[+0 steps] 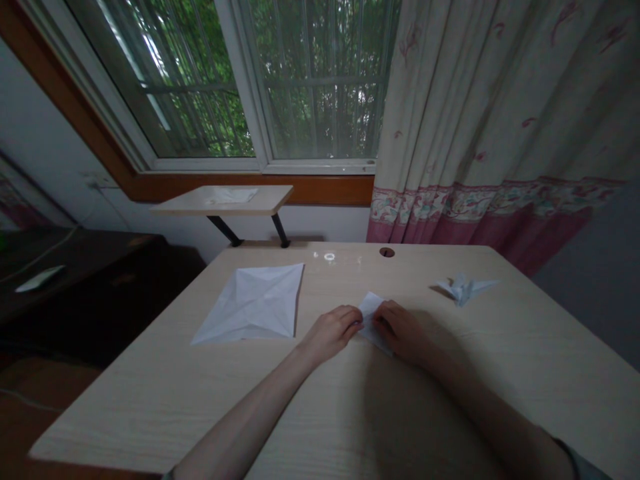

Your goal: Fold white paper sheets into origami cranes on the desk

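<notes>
A small folded piece of white paper (371,304) lies on the table between my hands, with one corner pointing away from me. My left hand (336,332) is closed, its fingertips pinching the paper's left edge. On the opposite side, my right hand (401,331) curls over the paper with bent fingers pressed to it, hiding part of it. To the left rests a larger creased white sheet (257,300), spread out. A folded paper crane (463,289) stands toward the right, apart from both hands.
The light wooden table (280,413) has a round cable hole (387,252) near its far edge. A raised shelf (190,200) at the back left carries some white paper (233,195). Behind are a window and a curtain (450,120). A dark desk (75,287) stands at the left.
</notes>
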Demonstrator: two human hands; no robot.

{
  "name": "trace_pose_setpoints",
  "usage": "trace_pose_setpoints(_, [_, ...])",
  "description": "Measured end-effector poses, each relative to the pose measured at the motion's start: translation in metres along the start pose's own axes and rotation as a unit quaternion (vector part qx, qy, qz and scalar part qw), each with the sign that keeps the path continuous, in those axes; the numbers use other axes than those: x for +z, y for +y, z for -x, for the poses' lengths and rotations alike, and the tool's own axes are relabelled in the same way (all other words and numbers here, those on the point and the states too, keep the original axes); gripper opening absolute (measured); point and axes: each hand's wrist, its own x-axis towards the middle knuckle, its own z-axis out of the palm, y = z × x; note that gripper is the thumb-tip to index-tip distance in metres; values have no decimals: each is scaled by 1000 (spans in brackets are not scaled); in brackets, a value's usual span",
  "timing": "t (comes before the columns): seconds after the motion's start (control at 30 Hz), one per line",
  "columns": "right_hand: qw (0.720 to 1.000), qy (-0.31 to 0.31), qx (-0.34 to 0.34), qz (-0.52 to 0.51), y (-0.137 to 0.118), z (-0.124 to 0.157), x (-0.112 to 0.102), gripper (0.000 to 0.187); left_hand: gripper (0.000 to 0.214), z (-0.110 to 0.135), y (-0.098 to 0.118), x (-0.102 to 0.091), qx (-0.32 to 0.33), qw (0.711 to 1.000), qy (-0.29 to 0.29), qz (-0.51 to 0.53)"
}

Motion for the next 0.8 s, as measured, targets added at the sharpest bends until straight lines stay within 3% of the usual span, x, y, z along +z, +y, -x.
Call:
trace_pose_setpoints(0.33, [999,13,4,32,1,-1,6,11,18,-2,9,7,-50,997,42,-32])
trace_pose_setpoints(0.8, [993,33,-15,115,4,-5,10,9,22,-5,12,4,-91,990,32,-104])
